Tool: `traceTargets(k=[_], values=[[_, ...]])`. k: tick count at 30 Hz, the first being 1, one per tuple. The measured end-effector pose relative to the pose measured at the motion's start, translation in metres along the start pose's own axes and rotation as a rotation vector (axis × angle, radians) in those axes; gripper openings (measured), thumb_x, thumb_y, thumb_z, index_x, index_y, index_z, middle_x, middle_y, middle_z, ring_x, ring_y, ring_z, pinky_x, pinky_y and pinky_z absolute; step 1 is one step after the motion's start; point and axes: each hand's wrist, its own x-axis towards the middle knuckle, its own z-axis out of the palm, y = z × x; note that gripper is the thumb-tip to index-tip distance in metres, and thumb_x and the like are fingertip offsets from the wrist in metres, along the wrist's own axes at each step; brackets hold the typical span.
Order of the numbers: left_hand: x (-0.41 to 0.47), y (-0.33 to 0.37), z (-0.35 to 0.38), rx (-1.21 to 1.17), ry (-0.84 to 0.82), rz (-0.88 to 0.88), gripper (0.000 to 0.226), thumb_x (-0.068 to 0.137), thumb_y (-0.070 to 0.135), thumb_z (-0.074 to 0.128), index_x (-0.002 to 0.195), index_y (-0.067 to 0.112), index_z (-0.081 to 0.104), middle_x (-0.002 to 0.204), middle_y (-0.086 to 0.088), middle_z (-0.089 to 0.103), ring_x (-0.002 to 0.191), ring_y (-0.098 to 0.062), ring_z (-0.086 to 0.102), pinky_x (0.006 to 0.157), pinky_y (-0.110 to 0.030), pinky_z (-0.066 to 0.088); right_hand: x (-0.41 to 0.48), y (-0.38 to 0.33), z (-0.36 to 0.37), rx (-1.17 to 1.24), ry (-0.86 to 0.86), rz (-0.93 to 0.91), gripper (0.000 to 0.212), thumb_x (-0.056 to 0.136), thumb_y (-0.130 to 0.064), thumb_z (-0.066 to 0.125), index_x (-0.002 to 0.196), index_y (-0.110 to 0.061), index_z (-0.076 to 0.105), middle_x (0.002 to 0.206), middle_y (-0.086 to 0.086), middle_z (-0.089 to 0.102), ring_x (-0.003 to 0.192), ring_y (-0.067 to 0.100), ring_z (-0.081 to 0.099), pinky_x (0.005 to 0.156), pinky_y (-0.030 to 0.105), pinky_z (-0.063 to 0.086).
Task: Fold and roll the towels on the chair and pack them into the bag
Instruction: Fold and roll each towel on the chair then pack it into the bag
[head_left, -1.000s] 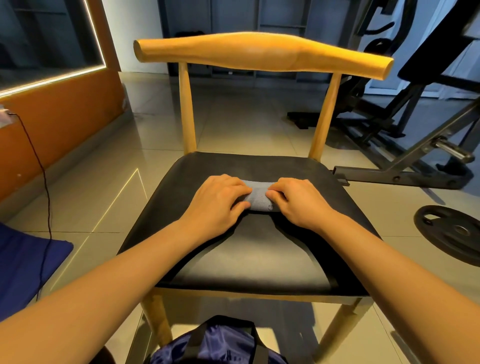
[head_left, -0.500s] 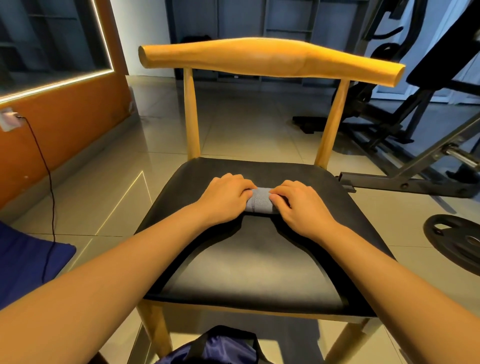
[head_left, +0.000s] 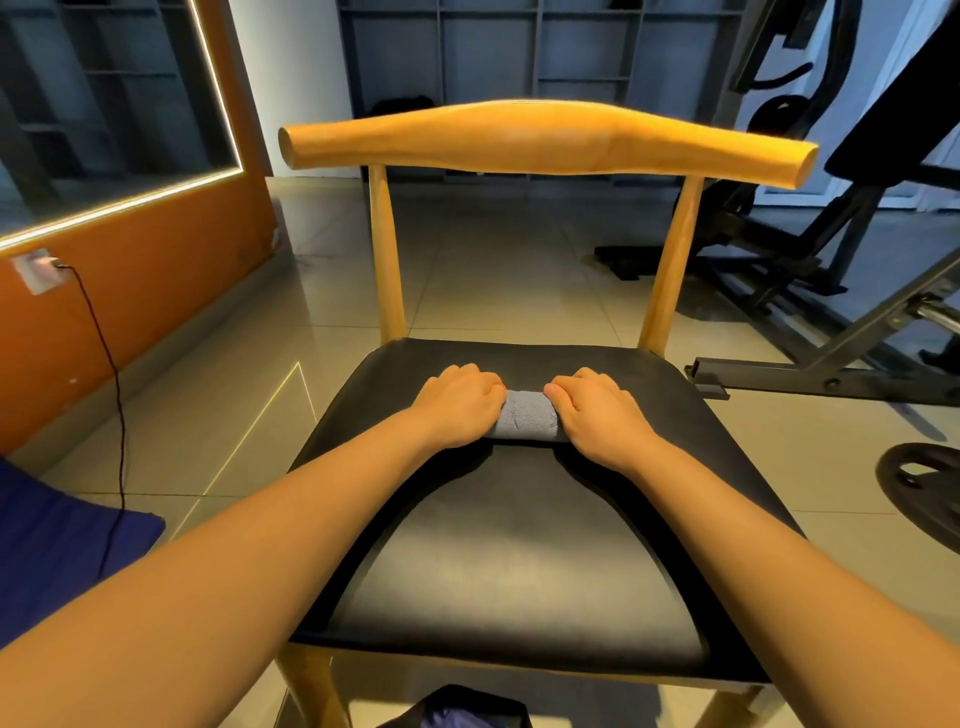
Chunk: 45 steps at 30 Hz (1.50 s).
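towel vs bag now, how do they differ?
Colour: the towel is grey; the bag is dark blue with black trim.
Place: the towel lies on the chair seat; the bag sits below the seat's front edge.
Contact: left hand and right hand grip the towel; the bag is untouched.
Both are fabric.

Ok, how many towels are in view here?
1. A grey rolled towel lies on the chair's black seat, gripped at its ends by the left hand and right hand. The bag at the bottom edge may hide more.
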Motion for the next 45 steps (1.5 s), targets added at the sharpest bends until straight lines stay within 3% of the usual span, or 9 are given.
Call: traceTargets(k=[4, 12, 16, 24, 29, 33, 38, 42, 45], values=[[0.004, 0.001, 0.006, 0.007, 0.07, -0.021, 0.041, 0.108, 0.036, 0.022, 0.106, 0.017, 0.059, 0.1, -0.003, 0.058, 0.095, -0.028, 0.052, 0.079, -0.041, 0.04, 0.003, -0.001, 0.001, -0.036, 0.012, 0.02, 0.036, 0.11, -0.035, 0.026, 0.101, -0.025, 0.059, 0.098, 0.002, 0.053, 0.096, 0.026, 0.05, 0.088, 0.044, 0.042], [0.001, 0.002, 0.003, 0.003, 0.052, -0.047, 0.059, 0.103, 0.057, 0.026, 0.089, 0.014, 0.063, 0.089, -0.005, 0.061, 0.09, -0.029, 0.058, 0.076, -0.041, 0.044, -0.007, -0.005, -0.004, -0.081, 0.021, 0.009, 0.039, 0.11, -0.032, 0.025, 0.103, -0.016, 0.06, 0.096, 0.007, 0.059, 0.094, 0.028, 0.052, 0.088, 0.046, 0.047], [-0.002, 0.005, -0.005, 0.005, 0.006, -0.089, 0.064, 0.1, 0.066, 0.03, 0.074, 0.018, 0.062, 0.091, -0.006, 0.059, 0.096, -0.027, 0.054, 0.087, -0.044, 0.045, -0.014, -0.004, -0.004, -0.099, 0.042, -0.025, 0.04, 0.109, -0.033, 0.024, 0.095, -0.015, 0.058, 0.09, 0.006, 0.06, 0.089, 0.027, 0.054, 0.083, 0.047, 0.05], [-0.042, 0.013, -0.008, 0.081, 0.17, 0.064, 0.056, 0.103, 0.058, 0.031, 0.074, 0.016, 0.055, 0.07, 0.0, 0.056, 0.068, -0.019, 0.055, 0.065, -0.035, 0.045, -0.042, -0.006, -0.01, -0.014, 0.05, -0.129, 0.039, 0.111, -0.031, 0.027, 0.1, -0.013, 0.06, 0.096, 0.005, 0.058, 0.093, 0.022, 0.05, 0.083, 0.039, 0.047], [-0.075, 0.014, -0.016, 0.089, 0.274, 0.244, 0.045, 0.108, 0.047, 0.031, 0.079, 0.017, 0.049, 0.075, 0.001, 0.056, 0.07, -0.023, 0.053, 0.064, -0.037, 0.039, -0.069, -0.011, -0.02, 0.176, 0.003, -0.078, 0.039, 0.108, -0.04, 0.037, 0.092, -0.013, 0.06, 0.087, 0.001, 0.062, 0.082, 0.02, 0.059, 0.075, 0.038, 0.048], [-0.108, 0.01, -0.026, 0.006, 0.294, 0.478, 0.038, 0.109, 0.038, 0.032, 0.082, 0.019, 0.05, 0.077, 0.005, 0.054, 0.072, -0.018, 0.049, 0.068, -0.036, 0.04, -0.103, -0.022, -0.044, 0.56, -0.147, 0.028, 0.027, 0.096, -0.043, 0.064, 0.106, -0.018, 0.069, 0.102, -0.001, 0.072, 0.098, 0.014, 0.068, 0.085, 0.031, 0.057], [-0.161, 0.018, -0.031, -0.103, 0.219, 0.676, 0.036, 0.107, 0.043, 0.033, 0.091, 0.024, 0.059, 0.085, 0.01, 0.059, 0.079, -0.009, 0.051, 0.076, -0.026, 0.044, -0.158, -0.058, -0.055, 0.746, -0.462, 0.018, 0.064, 0.083, -0.049, 0.078, 0.137, -0.022, 0.055, 0.13, -0.002, 0.065, 0.118, 0.014, 0.065, 0.1, 0.034, 0.054], [-0.199, 0.02, -0.031, -0.086, 0.201, 0.737, 0.048, 0.104, 0.05, 0.025, 0.093, 0.021, 0.063, 0.083, 0.012, 0.056, 0.079, -0.007, 0.047, 0.073, -0.016, 0.037, -0.205, -0.087, -0.044, 0.859, -0.66, 0.01, 0.042, 0.096, -0.023, 0.07, 0.132, -0.007, 0.057, 0.12, 0.023, 0.067, 0.101, 0.028, 0.07, 0.095, 0.046, 0.058], [-0.227, 0.012, -0.022, -0.088, 0.2, 0.721, 0.039, 0.108, 0.043, 0.033, 0.091, 0.022, 0.06, 0.08, 0.012, 0.053, 0.077, -0.009, 0.047, 0.072, -0.023, 0.04, -0.233, -0.102, -0.038, 0.797, -0.637, 0.02, 0.037, 0.099, -0.025, 0.064, 0.127, -0.001, 0.06, 0.11, 0.023, 0.071, 0.091, 0.026, 0.07, 0.091, 0.045, 0.057]])
